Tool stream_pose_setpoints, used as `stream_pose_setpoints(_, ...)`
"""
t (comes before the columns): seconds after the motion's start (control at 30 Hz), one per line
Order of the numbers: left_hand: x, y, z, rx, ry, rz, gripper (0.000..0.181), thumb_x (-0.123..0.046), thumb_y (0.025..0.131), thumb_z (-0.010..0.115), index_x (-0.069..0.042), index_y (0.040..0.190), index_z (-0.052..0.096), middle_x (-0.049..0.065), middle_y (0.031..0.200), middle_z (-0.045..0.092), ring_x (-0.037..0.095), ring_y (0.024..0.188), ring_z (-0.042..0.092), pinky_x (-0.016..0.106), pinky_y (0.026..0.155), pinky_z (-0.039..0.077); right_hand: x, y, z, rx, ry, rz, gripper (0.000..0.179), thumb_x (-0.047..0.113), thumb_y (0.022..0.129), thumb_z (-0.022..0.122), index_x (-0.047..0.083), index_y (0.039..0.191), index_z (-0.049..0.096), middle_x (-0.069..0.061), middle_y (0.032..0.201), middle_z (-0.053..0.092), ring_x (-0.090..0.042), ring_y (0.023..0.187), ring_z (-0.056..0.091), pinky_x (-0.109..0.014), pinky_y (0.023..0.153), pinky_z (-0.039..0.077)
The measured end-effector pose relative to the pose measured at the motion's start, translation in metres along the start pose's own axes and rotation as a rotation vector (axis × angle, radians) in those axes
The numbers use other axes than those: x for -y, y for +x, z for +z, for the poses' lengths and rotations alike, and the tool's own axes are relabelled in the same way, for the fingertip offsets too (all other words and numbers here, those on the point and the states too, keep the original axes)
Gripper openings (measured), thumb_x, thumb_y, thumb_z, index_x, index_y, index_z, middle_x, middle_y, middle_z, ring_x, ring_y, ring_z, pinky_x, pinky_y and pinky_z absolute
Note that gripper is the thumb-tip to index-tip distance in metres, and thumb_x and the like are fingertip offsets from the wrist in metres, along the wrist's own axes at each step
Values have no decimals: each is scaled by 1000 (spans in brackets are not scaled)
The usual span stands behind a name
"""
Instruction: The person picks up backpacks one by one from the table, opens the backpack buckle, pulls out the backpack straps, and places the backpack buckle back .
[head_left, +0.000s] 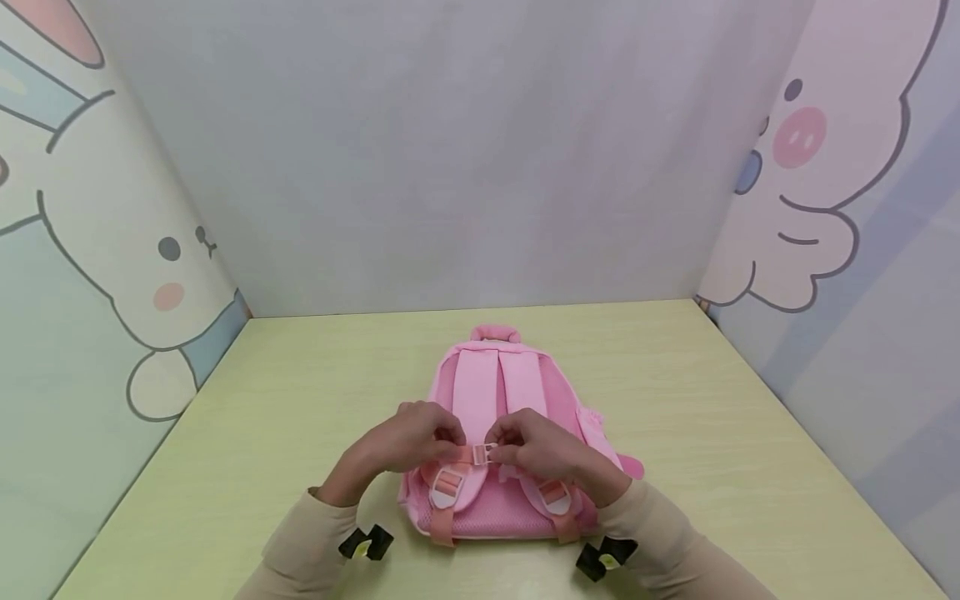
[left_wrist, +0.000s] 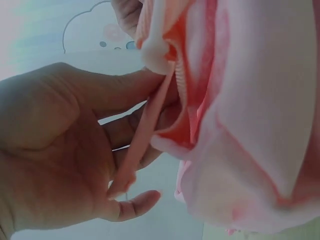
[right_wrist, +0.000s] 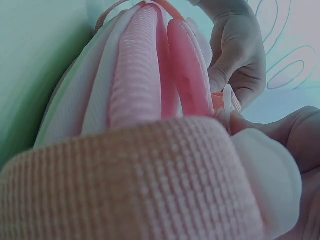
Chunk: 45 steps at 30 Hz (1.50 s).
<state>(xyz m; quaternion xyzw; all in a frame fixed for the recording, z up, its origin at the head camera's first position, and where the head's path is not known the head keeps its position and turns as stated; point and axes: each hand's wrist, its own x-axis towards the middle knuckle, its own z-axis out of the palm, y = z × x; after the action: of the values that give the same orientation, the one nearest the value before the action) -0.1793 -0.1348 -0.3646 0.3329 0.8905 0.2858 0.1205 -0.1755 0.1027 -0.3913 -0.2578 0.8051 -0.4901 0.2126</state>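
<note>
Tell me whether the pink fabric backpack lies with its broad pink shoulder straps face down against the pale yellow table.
No, both shoulder straps show on the backpack, facing the head camera.

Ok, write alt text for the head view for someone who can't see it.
A person's left hand pinches a coral chest strap, and the right hand its pale buckle, between the shoulder straps of a pink backpack on a yellow-green table. A cartoon rabbit and pig decorate the side walls.
</note>
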Motion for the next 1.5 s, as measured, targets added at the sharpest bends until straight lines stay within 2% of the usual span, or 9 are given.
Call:
stream_pose_setpoints(0.1, -1, 0, 2, -9, -45, -4, 11, -10, 93, 70, -17, 84, 72, -11, 74, 63, 5, 65, 54, 28, 66, 46, 1, -1, -1, 20, 40, 14, 8, 5, 98, 61, 5, 93, 68, -7, 77, 63, -12, 64, 51, -23, 56, 41)
stream_pose_setpoints(0.2, -3, 1, 3, -20, -107, 3, 8, -10, 93, 70, -14, 87, 73, -8, 76, 64, 8, 66, 55, 24, 60, 47, 2, -2, -3, 42, 73, 20, 10, 3, 99, 59, 4, 93, 67, -11, 78, 62, -14, 64, 50, -23, 55, 40)
stream_pose_setpoints(0.53, -7, 5, 9, -7, -292, -16, 7, -12, 93, 70, -13, 90, 76, -6, 78, 68, 7, 69, 55, 24, 61, 47, 3, -3, -6, 88, 113, -1, 10, 3, 100, 55, 0, 96, 64, -3, 74, 52, -13, 62, 44, -22, 53, 37)
stream_pose_setpoints(0.63, -7, 4, 7, 11, -294, -19, 8, -13, 94, 68, -13, 93, 76, -6, 79, 67, 7, 69, 56, 25, 61, 47, 4, -4, -7, 92, 109, -1, 11, 3, 100, 54, 0, 97, 64, -2, 73, 51, -13, 61, 43, -23, 53, 37)
stream_pose_setpoints(0.83, -2, -5, -5, 61, -222, -44, 11, -6, 92, 65, -12, 93, 74, -5, 80, 65, 10, 69, 57, 27, 62, 49, 5, -5, -10, 96, 131, 3, 12, 3, 100, 54, -3, 97, 64, -1, 72, 49, -14, 64, 44, -23, 55, 38)
stream_pose_setpoints(1.0, 0, -5, -7, 85, -201, -17, 11, -6, 94, 64, -12, 90, 72, -5, 78, 63, 9, 69, 55, 26, 63, 48, 5, -5, -10, 99, 163, 23, 15, 5, 101, 52, -6, 97, 62, -4, 73, 49, -16, 66, 44, -25, 57, 39)
stream_pose_setpoints(1.2, -1, -1, -4, 78, -227, -1, 11, -6, 97, 62, -11, 91, 71, -6, 78, 61, 8, 69, 53, 25, 62, 47, 6, -4, -10, 122, 195, 18, 18, 5, 103, 50, -10, 98, 59, -4, 72, 49, -17, 66, 44, -27, 59, 39)
stream_pose_setpoints(1.4, -1, -1, -3, 43, -238, -14, 12, -5, 96, 62, -11, 91, 71, -5, 78, 61, 8, 69, 53, 25, 61, 46, 5, -4, -13, 152, 231, -13, 22, 6, 103, 49, -15, 101, 56, -5, 74, 50, -18, 68, 46, -26, 62, 41)
stream_pose_setpoints(1.5, 0, 0, -3, 53, -260, -22, 8, -9, 97, 64, -11, 92, 71, -4, 79, 62, 9, 69, 54, 26, 60, 47, 5, -5, -14, 157, 258, -10, 23, 7, 103, 50, -16, 102, 55, -5, 76, 51, -18, 70, 47, -26, 64, 42)
